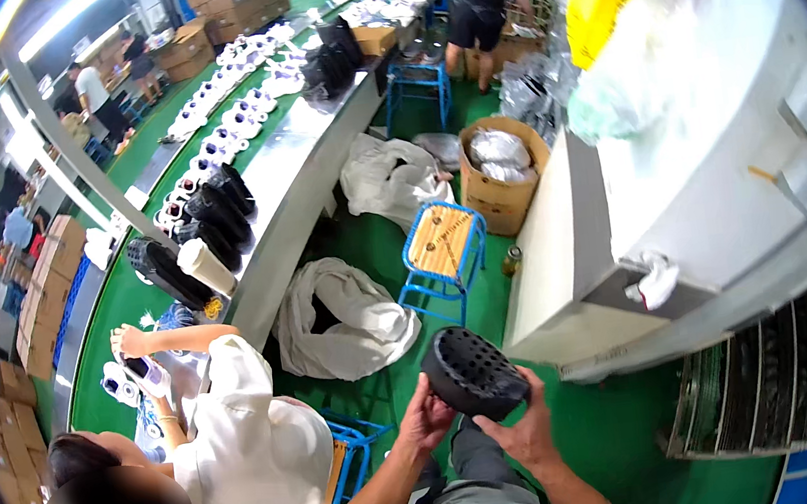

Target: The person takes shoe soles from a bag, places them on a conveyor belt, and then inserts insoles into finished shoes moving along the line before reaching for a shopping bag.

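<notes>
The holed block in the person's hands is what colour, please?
The holed block is black, best seen in the head view.

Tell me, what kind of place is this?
It looks like a shoe factory. Rows of white shoes sit along a long green belt, a seated person in white handles a shoe beside it, and cardboard boxes are stacked behind.

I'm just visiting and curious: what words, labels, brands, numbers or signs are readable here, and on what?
Yellow-and-red plastic bag: large printing, wording not copied here.
Stool with a wooden seat: dark printing, too small and blurred to read surely.
Open cardboard box: small dark mark, unreadable.
Stacked cartons: too far off to read.
Black holed block, between the left hand and right hand: no lettering visible.
</notes>
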`<state>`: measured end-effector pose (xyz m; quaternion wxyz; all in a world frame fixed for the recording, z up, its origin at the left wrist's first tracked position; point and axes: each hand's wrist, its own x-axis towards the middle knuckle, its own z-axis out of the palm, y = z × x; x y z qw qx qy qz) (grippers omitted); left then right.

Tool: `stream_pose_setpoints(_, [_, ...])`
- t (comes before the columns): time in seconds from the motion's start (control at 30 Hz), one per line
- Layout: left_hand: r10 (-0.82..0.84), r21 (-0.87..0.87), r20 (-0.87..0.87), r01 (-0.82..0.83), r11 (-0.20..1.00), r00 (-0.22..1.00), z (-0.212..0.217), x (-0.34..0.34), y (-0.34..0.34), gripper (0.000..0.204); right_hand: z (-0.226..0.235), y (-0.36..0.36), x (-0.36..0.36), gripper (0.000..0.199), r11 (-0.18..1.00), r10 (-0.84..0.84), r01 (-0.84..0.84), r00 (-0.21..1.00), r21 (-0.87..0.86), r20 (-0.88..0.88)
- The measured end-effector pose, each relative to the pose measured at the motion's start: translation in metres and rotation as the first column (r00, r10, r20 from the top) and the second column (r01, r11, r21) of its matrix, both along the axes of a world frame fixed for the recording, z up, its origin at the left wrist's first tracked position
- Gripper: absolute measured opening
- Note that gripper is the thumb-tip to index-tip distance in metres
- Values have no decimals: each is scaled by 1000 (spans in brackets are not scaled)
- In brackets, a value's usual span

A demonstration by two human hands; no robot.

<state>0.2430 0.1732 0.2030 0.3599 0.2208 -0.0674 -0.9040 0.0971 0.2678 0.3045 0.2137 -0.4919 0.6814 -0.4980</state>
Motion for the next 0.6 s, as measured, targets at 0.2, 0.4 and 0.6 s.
stream_pose_setpoints(0.2, [403, -14, 58, -403, 915, 914, 21, 26, -65, 50, 0, -130, 1, 92, 945, 323, -322, 946, -61, 4])
stream_pose_setpoints(0.4, [594, -65, 46, -591, 804, 803, 24, 45, -123, 54, 5, -225, 25, 97, 806, 591, -583, 802, -104, 84])
stream_pose_setpoints(0.6, [623, 3, 18, -623, 782, 782, 31, 31, -193, 56, -6, -290, 19, 94, 854, 507, -502, 862, -137, -1])
